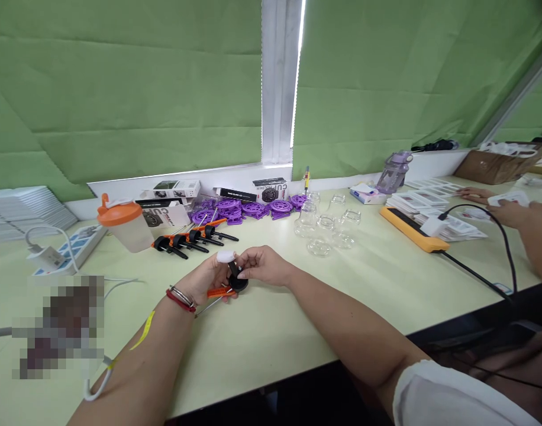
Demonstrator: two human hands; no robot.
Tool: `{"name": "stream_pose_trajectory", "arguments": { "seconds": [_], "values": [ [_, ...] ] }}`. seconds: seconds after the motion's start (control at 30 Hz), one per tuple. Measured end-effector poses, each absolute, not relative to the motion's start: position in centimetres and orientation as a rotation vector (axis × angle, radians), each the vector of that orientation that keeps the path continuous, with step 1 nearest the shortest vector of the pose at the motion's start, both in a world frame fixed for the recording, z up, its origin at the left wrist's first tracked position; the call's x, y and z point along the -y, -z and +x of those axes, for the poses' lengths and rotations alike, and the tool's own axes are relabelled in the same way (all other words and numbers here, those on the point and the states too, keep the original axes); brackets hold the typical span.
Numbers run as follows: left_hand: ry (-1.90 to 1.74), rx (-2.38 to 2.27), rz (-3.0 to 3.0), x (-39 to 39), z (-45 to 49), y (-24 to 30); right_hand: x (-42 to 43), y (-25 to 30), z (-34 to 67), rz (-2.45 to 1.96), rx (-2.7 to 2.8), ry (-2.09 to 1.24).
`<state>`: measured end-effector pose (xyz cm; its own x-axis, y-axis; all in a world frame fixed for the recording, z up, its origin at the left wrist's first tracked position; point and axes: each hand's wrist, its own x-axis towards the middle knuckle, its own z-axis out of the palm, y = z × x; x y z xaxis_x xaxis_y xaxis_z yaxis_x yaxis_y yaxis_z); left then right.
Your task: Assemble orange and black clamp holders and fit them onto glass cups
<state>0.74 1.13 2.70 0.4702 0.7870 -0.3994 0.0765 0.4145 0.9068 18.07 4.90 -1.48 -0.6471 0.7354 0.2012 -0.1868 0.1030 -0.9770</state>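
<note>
Low over the table, my left hand point(211, 278) is closed around a black-and-orange part point(239, 284) with a round black cup-shaped end. A thin metal rod point(209, 306) sticks out below that hand. At its top shows a small white rounded piece point(225, 256); what it is fixed to, I cannot tell. My right hand point(264, 266) pinches at the same part from the right, and its fingertips partly hide the contact. Just beyond both hands, several similar black-and-orange parts point(195, 238) lie in a row.
Purple cup holders point(254, 209) and their boxes point(167, 216) line the back. An orange-lidded shaker point(126, 225) stands left, near a white power strip point(76, 248). Clear jars point(326, 231) are right of centre. Farther right are an orange power strip point(413, 229), stacked cards and a co-worker's hands point(510, 210).
</note>
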Motion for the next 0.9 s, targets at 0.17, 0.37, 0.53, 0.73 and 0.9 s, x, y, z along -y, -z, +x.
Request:
{"name": "stream_pose_trajectory", "arguments": {
  "seconds": [0.17,0.37,0.53,0.73,0.9],
  "values": [
    [-0.547,-0.991,1.067,-1.2,0.76,-2.77,-4.81,1.31,18.05,-0.544,1.663,-1.629],
    [-0.547,-0.997,1.08,-1.17,0.76,-2.7,-4.86,1.44,18.07,-0.546,1.65,-1.632],
    [-0.535,-0.997,1.098,-1.21,0.71,-2.62,-4.86,1.52,18.05,-0.547,1.634,-1.636],
    [-0.531,-0.991,1.101,-0.99,0.62,-2.79,-4.67,1.31,18.07,-0.549,1.622,-1.649],
    [-0.531,-0.997,1.094,-0.85,0.53,-2.79,-4.62,1.3,17.97,-0.559,1.629,-1.618]
  ]
}}
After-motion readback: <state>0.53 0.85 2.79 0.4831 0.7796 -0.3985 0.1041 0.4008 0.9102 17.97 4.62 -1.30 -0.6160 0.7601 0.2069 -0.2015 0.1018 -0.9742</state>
